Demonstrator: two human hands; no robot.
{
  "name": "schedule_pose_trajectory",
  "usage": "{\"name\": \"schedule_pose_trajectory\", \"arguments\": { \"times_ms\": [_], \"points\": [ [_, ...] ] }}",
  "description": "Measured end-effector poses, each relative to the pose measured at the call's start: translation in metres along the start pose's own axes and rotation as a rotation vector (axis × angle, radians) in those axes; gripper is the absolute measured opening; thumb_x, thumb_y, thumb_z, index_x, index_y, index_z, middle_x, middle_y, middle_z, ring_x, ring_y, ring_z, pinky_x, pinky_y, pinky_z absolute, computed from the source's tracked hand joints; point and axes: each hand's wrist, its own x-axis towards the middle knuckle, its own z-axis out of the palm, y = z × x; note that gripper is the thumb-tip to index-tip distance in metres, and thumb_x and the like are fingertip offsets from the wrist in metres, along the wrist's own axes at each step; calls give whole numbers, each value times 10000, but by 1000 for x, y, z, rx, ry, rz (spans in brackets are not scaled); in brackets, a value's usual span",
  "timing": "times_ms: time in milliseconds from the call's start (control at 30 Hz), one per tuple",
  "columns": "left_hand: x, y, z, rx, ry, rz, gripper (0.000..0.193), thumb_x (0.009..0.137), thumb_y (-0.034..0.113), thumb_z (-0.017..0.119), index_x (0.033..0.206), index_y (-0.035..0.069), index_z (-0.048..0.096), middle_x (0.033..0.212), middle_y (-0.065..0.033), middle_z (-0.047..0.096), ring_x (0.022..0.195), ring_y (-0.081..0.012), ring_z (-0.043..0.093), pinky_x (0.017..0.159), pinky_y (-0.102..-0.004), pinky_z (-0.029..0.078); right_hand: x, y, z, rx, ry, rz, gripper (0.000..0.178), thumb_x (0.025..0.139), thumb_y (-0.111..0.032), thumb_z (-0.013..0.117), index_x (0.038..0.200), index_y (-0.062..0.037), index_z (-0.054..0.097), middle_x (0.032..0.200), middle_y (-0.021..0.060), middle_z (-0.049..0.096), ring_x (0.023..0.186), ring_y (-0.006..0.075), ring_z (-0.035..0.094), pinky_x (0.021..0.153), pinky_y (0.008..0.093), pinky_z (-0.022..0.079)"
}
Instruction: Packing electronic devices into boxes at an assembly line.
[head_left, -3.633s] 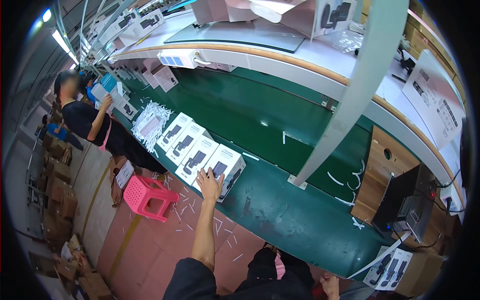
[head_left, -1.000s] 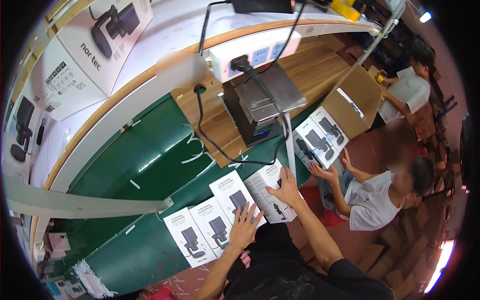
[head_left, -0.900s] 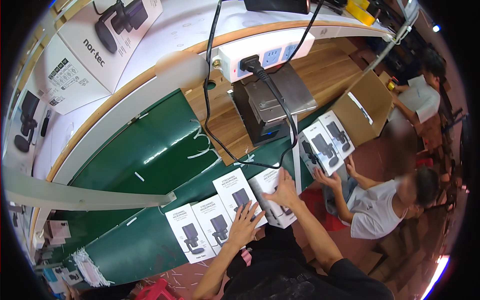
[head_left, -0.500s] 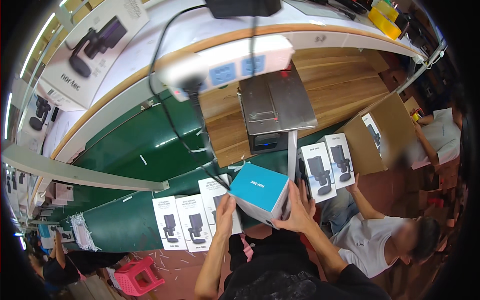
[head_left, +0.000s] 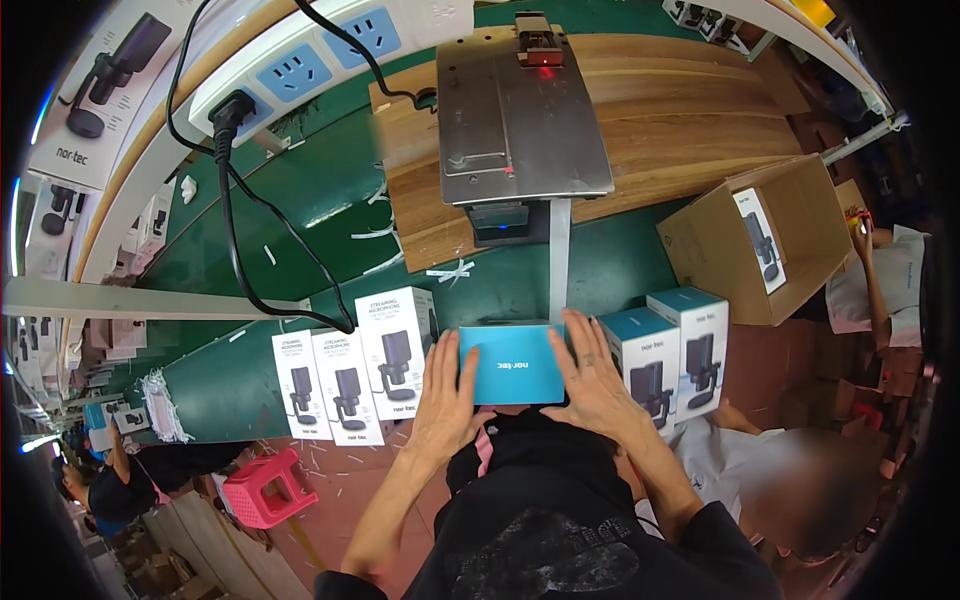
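Between my two hands is a microphone box (head_left: 512, 372) with a teal top, its edges squared to me. My left hand (head_left: 445, 400) presses against its left side, fingers pointing forward. Against the opposite side lies my right hand (head_left: 597, 390), thumb toward the near edge. The box's side faces and underside are hidden. Left of my left hand stand several white microphone boxes (head_left: 396, 350) with pictures on their fronts. Two more teal-topped boxes (head_left: 645, 365) stand just right of my right hand.
A metal-topped machine (head_left: 520, 130) sits on a wooden board (head_left: 680, 110) ahead. A power strip (head_left: 330, 50) with a hanging black cable (head_left: 230, 220) is at upper left. An open carton (head_left: 700, 240) holds a box at right, near a co-worker (head_left: 715, 470). A pink stool (head_left: 265, 490) stands lower left.
The box has turned from a slanted pose to a squared one, my hands now along its sides. My view has shifted, so the machine and power strip appear higher.
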Motion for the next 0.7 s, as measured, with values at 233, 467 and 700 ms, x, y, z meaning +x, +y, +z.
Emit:
{"name": "schedule_pose_trajectory", "arguments": {
  "times_ms": [233,467,700],
  "points": [
    [44,-1,-1,370,-182,331,974,642,355,821,1342,-169,393,1414,-379,380,1390,-501,322,1179,-566,224,37,-26,41,-182,-78,-76,1136,570,-497,856,1377,155,392,1434,351,364,1388,478,311,1183,570,219],
    [44,-19,9,320,-187,353,974,602,284,816,1348,-171,387,1344,-368,424,1309,-490,404,1150,-578,271,43,-24,35,-222,-150,-105,1045,586,-322,856,1376,162,372,1384,314,394,1330,465,367,1167,530,272],
    [44,-24,-5,224,-252,345,983,612,223,829,1383,-163,357,1408,-356,373,1360,-485,347,1172,-556,254,50,-27,27,-248,-218,-169,1090,542,-282,884,1387,169,364,1366,323,405,1321,452,385,1164,530,275]
  ]
}}
